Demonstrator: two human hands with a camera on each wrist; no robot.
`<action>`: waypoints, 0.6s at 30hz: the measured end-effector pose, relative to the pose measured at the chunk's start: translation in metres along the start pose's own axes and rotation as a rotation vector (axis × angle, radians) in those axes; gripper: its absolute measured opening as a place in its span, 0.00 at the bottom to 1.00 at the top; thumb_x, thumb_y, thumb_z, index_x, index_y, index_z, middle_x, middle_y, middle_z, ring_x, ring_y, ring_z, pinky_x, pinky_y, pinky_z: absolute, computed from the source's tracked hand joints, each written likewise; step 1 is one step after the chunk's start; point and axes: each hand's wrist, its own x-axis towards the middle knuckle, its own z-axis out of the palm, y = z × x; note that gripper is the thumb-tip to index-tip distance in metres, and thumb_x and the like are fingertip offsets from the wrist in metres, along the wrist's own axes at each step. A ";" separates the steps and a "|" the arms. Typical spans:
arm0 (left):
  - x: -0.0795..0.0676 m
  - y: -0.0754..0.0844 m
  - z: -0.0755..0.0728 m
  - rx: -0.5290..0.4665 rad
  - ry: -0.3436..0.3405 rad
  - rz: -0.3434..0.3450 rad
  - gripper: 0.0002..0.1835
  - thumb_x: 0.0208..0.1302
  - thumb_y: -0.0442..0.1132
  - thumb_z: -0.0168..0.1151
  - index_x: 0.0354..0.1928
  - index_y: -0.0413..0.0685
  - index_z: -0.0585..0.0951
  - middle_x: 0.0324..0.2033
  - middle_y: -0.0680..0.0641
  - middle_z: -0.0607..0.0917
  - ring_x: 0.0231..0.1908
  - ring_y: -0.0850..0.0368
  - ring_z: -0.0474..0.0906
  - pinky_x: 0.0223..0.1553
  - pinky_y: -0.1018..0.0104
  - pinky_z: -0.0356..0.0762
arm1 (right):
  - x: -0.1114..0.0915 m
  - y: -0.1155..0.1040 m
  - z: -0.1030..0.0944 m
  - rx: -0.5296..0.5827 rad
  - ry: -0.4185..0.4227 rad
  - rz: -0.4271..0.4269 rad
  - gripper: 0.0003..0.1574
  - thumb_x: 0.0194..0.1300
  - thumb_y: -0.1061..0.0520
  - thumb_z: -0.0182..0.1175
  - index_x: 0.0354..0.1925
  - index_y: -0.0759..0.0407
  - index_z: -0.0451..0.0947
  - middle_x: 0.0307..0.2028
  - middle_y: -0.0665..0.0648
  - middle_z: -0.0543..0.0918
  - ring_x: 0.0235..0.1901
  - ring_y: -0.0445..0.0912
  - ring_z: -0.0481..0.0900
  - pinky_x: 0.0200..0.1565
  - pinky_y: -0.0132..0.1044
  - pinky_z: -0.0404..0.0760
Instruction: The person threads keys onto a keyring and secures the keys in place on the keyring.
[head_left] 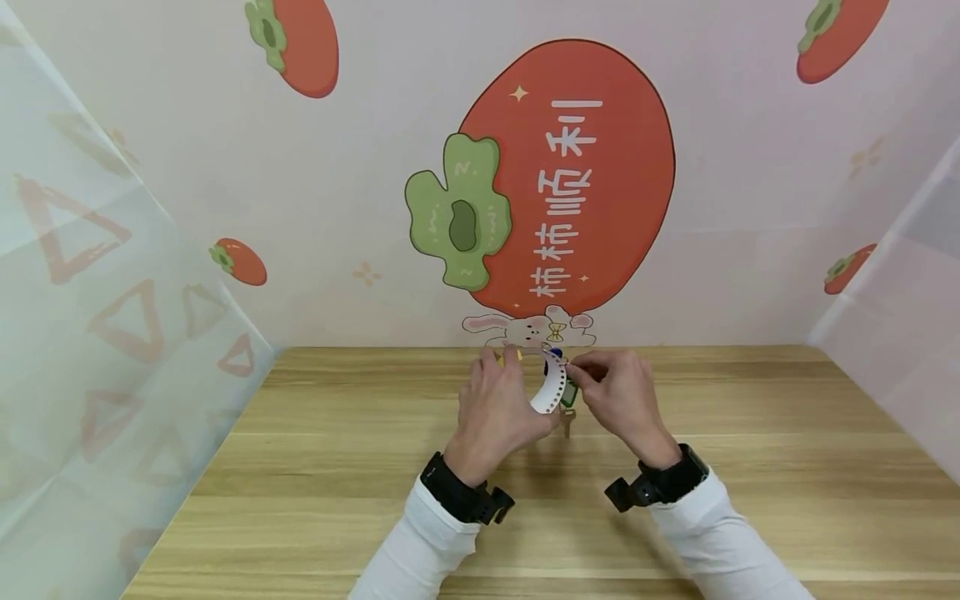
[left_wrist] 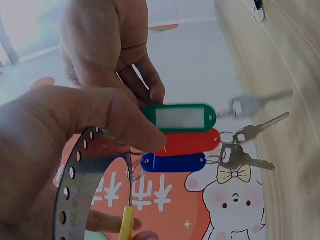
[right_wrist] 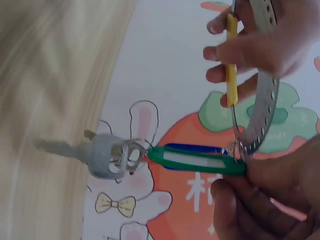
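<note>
My left hand (head_left: 495, 408) grips a curved metal key hoop (head_left: 552, 383), a band with a row of holes along its edge and a yellow sleeve (right_wrist: 232, 60) on its thin wire side. A green key tag (right_wrist: 195, 162) is pinched by my right hand (head_left: 618, 396) at the end nearest the hoop. Below it in the left wrist view hang a red key tag (left_wrist: 192, 142) and a blue key tag (left_wrist: 175, 163). Each tag carries a metal key (left_wrist: 250, 162) on a small ring. Whether the green tag's ring is through a hole cannot be made out.
A wood-grain table (head_left: 337, 467) lies beneath both hands. Behind it stands a backdrop (head_left: 360, 167) with persimmon and rabbit prints. A small metal ring (left_wrist: 258, 15) on a black piece shows at the left wrist view's top right.
</note>
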 end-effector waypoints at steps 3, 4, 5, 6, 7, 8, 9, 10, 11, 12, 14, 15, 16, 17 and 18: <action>0.000 -0.001 -0.001 -0.009 -0.015 0.022 0.57 0.39 0.63 0.81 0.66 0.33 0.71 0.53 0.33 0.75 0.48 0.39 0.76 0.35 0.47 0.82 | 0.002 0.003 -0.005 0.002 -0.037 -0.058 0.02 0.61 0.67 0.70 0.31 0.64 0.89 0.27 0.56 0.88 0.23 0.43 0.82 0.25 0.34 0.78; 0.001 -0.001 -0.002 -0.011 -0.021 0.027 0.57 0.39 0.62 0.81 0.66 0.33 0.71 0.53 0.33 0.75 0.48 0.40 0.75 0.34 0.47 0.82 | 0.002 0.004 -0.006 0.005 -0.051 -0.072 0.02 0.61 0.68 0.70 0.30 0.64 0.89 0.27 0.56 0.88 0.24 0.43 0.82 0.26 0.34 0.79; 0.001 -0.001 -0.002 -0.010 -0.026 0.034 0.56 0.40 0.62 0.81 0.66 0.33 0.71 0.53 0.33 0.75 0.48 0.40 0.75 0.34 0.47 0.82 | 0.003 0.005 -0.008 0.006 -0.065 -0.084 0.02 0.60 0.68 0.71 0.30 0.64 0.89 0.28 0.56 0.88 0.24 0.43 0.83 0.26 0.34 0.79; 0.001 -0.001 -0.003 -0.008 -0.033 0.040 0.56 0.40 0.63 0.81 0.65 0.34 0.71 0.52 0.33 0.75 0.47 0.40 0.75 0.34 0.47 0.82 | 0.003 0.006 -0.009 0.008 -0.079 -0.091 0.03 0.59 0.69 0.71 0.30 0.64 0.89 0.28 0.56 0.88 0.25 0.43 0.83 0.27 0.34 0.79; 0.001 -0.002 -0.003 -0.007 -0.037 0.045 0.55 0.40 0.62 0.81 0.65 0.34 0.71 0.52 0.33 0.75 0.47 0.40 0.75 0.34 0.47 0.82 | 0.004 0.006 -0.011 0.010 -0.093 -0.096 0.03 0.59 0.69 0.71 0.30 0.64 0.89 0.28 0.56 0.88 0.26 0.43 0.84 0.27 0.34 0.80; 0.001 -0.002 -0.003 -0.005 -0.041 0.051 0.54 0.40 0.60 0.81 0.66 0.34 0.71 0.53 0.33 0.75 0.47 0.41 0.75 0.34 0.47 0.82 | 0.005 0.007 -0.012 0.008 -0.108 -0.099 0.03 0.59 0.69 0.71 0.30 0.63 0.89 0.28 0.55 0.88 0.26 0.43 0.84 0.27 0.34 0.80; 0.001 -0.002 -0.004 -0.001 -0.044 0.058 0.54 0.40 0.60 0.81 0.65 0.34 0.72 0.53 0.33 0.75 0.46 0.41 0.75 0.34 0.47 0.82 | 0.005 0.007 -0.014 0.007 -0.126 -0.103 0.04 0.59 0.69 0.71 0.30 0.62 0.89 0.29 0.55 0.88 0.26 0.43 0.84 0.27 0.34 0.80; 0.001 -0.003 -0.004 0.004 -0.048 0.065 0.53 0.41 0.59 0.81 0.65 0.34 0.72 0.53 0.33 0.75 0.46 0.41 0.75 0.34 0.47 0.82 | 0.005 0.007 -0.015 0.008 -0.143 -0.107 0.04 0.59 0.69 0.71 0.30 0.62 0.89 0.29 0.54 0.88 0.26 0.43 0.84 0.27 0.34 0.80; 0.001 -0.003 -0.004 0.007 -0.052 0.073 0.53 0.41 0.58 0.81 0.65 0.35 0.72 0.53 0.33 0.75 0.46 0.41 0.76 0.35 0.47 0.82 | 0.005 0.007 -0.017 0.010 -0.162 -0.109 0.04 0.59 0.69 0.71 0.30 0.61 0.89 0.29 0.53 0.88 0.27 0.42 0.84 0.27 0.34 0.80; 0.001 -0.003 -0.005 0.005 -0.058 0.080 0.52 0.40 0.57 0.81 0.66 0.35 0.72 0.54 0.33 0.75 0.47 0.41 0.76 0.36 0.46 0.82 | 0.006 0.008 -0.018 0.012 -0.182 -0.110 0.05 0.60 0.69 0.71 0.31 0.61 0.89 0.29 0.52 0.88 0.27 0.42 0.84 0.27 0.33 0.80; 0.001 -0.004 -0.005 0.006 -0.070 0.096 0.52 0.40 0.55 0.82 0.66 0.36 0.72 0.56 0.33 0.74 0.48 0.41 0.76 0.37 0.46 0.82 | 0.006 0.009 -0.021 0.019 -0.224 -0.113 0.05 0.60 0.69 0.71 0.31 0.60 0.90 0.29 0.51 0.88 0.26 0.42 0.84 0.28 0.33 0.80; 0.001 -0.005 -0.005 0.009 -0.079 0.103 0.52 0.40 0.55 0.82 0.66 0.36 0.72 0.56 0.33 0.74 0.49 0.41 0.76 0.38 0.45 0.82 | 0.006 0.009 -0.022 0.019 -0.244 -0.117 0.06 0.60 0.69 0.71 0.32 0.60 0.90 0.28 0.50 0.88 0.26 0.42 0.83 0.28 0.33 0.80; 0.000 -0.005 -0.006 0.010 -0.086 0.110 0.52 0.39 0.55 0.82 0.67 0.37 0.72 0.57 0.34 0.74 0.50 0.41 0.75 0.39 0.44 0.82 | 0.006 0.010 -0.024 0.019 -0.263 -0.120 0.06 0.59 0.69 0.71 0.32 0.59 0.90 0.28 0.49 0.87 0.26 0.42 0.83 0.28 0.33 0.80; 0.000 -0.006 -0.006 0.012 -0.094 0.117 0.52 0.40 0.56 0.82 0.67 0.38 0.72 0.58 0.34 0.74 0.50 0.41 0.75 0.40 0.44 0.82 | 0.007 0.010 -0.025 0.020 -0.281 -0.123 0.06 0.59 0.69 0.71 0.32 0.59 0.90 0.27 0.49 0.87 0.26 0.41 0.83 0.29 0.34 0.80; 0.000 -0.006 -0.006 0.017 -0.102 0.124 0.52 0.40 0.56 0.82 0.67 0.39 0.72 0.58 0.34 0.74 0.51 0.41 0.75 0.41 0.44 0.82 | 0.007 0.011 -0.026 0.020 -0.298 -0.128 0.07 0.59 0.69 0.71 0.31 0.58 0.89 0.27 0.48 0.87 0.26 0.41 0.82 0.29 0.34 0.80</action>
